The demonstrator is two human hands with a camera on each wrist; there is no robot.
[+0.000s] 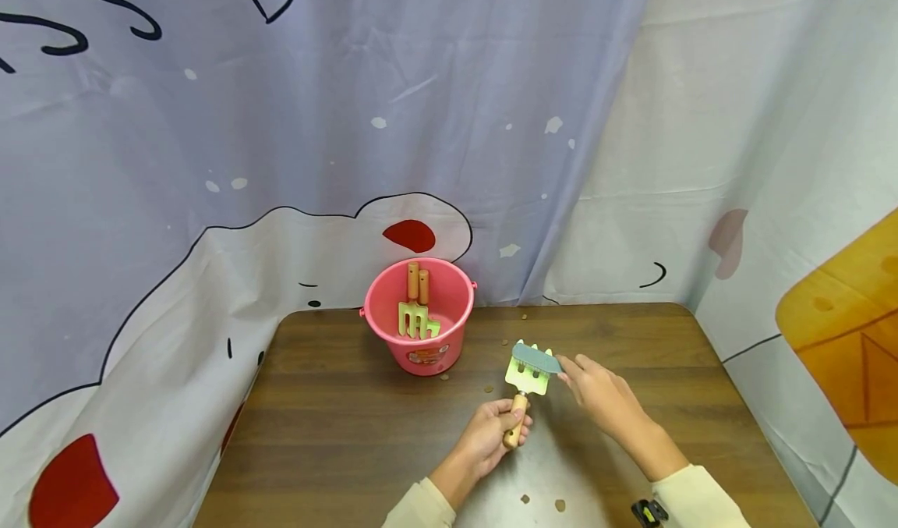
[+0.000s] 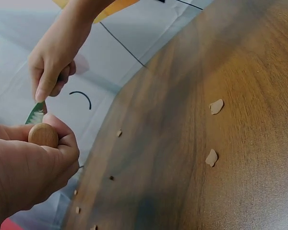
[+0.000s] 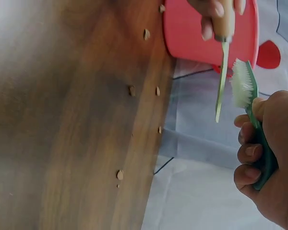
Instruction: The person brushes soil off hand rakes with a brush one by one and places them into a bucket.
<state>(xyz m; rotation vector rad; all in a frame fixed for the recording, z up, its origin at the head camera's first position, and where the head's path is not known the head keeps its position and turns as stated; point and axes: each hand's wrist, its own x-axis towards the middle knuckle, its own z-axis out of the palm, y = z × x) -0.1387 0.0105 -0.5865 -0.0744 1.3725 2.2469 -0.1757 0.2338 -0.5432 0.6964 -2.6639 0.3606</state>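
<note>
My left hand (image 1: 484, 434) grips the wooden handle (image 1: 515, 423) of a small garden rake with a light green head (image 1: 517, 376). Its tines point away from me, above the table. A green brush (image 1: 535, 358) is held in my right hand (image 1: 606, 399), fingers curled round the handle. In the head view the brush crosses over the tines. The right wrist view shows its white bristles (image 3: 241, 85) facing the flat of the rake head (image 3: 222, 86), with a narrow gap between. Only the round handle end (image 2: 43, 135) shows in the left wrist view.
A pink bucket (image 1: 449, 352) stands at the back of the wooden table (image 1: 337, 434). Inside it are a green hand fork (image 1: 412, 317) and another wooden-handled green tool (image 1: 424, 288). Several small brown flakes (image 2: 216, 106) lie scattered on the tabletop. A printed curtain (image 1: 421, 83) hangs behind.
</note>
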